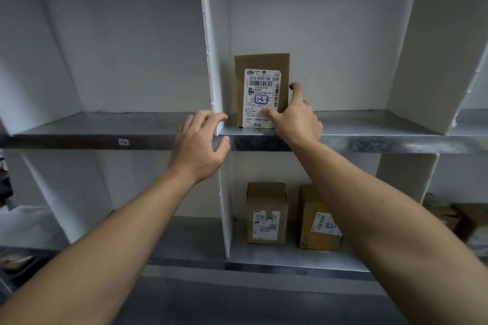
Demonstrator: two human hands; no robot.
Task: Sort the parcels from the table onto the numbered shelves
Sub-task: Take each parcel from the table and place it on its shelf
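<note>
A flat brown parcel (pixel 261 90) stands upright on the upper metal shelf (pixel 369 140), just right of a white divider (pixel 211 34). Its white label bears a handwritten "1-3" in a blue box. My right hand (pixel 295 119) holds the parcel at its lower right, with the thumb on the label and the forefinger along the right edge. My left hand (pixel 200 145) grips the shelf's front edge where the divider meets it, fingers curled on top and thumb on the front lip.
A small tag (pixel 123 142) reading "1-2" sits on the shelf edge to the left. On the lower shelf (pixel 264 264) stand two brown boxes (pixel 266 212) (pixel 319 219) with labels. More boxes (pixel 449 216) lie at the lower right.
</note>
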